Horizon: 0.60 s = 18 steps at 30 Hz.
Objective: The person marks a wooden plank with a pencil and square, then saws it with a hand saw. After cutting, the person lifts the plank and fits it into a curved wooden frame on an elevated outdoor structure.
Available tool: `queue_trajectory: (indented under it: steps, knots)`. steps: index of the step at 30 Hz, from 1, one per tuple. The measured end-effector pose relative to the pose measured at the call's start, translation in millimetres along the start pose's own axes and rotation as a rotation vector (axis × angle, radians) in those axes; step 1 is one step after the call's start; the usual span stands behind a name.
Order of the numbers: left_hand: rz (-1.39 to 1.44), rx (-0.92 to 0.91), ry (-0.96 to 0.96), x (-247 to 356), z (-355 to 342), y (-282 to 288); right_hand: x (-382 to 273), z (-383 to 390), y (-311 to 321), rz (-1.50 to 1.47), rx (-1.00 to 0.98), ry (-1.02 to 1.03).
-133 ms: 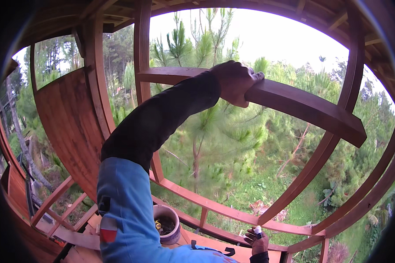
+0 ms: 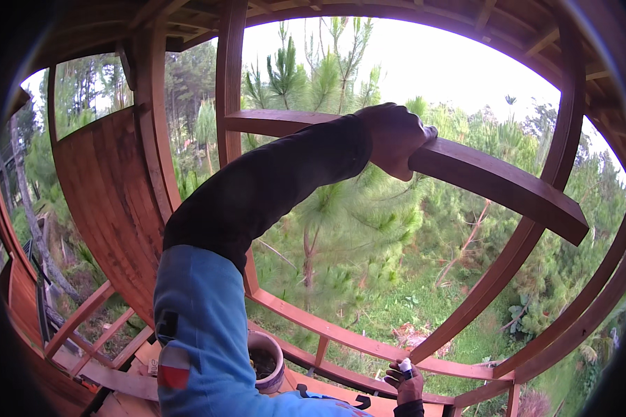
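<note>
My left hand [image 2: 398,139] is stretched far out and closed over a reddish-brown wooden board [image 2: 504,182]. The board lies level across two upright posts, and its right end sticks out past the right post [image 2: 535,201]. My left forearm hides part of it. Low on the right, my right hand [image 2: 409,388] is closed around a small cylinder [image 2: 406,368] with a white top and a dark body; its exact kind is too small to make out.
A round bucket [image 2: 279,358] with dark contents stands beside my left arm. A lower rail [image 2: 368,344] runs across the frame. At the left is a plank panel [image 2: 108,201]. Pine trees [image 2: 309,236] and grass lie beyond the open frame, under roof timbers.
My left hand has moved a little to the right along the board. The whole view has shifted slightly. My right hand still holds the small cylinder.
</note>
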<state>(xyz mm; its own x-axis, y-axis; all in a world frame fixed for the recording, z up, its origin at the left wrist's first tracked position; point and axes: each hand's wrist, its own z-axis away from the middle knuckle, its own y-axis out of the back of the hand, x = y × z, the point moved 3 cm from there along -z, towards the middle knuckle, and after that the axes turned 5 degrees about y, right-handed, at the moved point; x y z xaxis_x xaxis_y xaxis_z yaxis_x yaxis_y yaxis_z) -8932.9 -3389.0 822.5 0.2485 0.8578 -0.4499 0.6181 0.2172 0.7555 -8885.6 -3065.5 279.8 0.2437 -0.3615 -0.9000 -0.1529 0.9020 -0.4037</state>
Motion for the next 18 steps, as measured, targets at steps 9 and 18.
queue_trajectory:
  steps: [9, 18]
  knots:
    - [-0.031, 0.009, -0.031, -23, -20, 25, 20, -23, -33, 0.114, 0.025, 0.010]
    - [-0.036, -0.019, -0.071, -24, -65, 21, 24, -36, -20, -0.005, 0.010, 0.097]
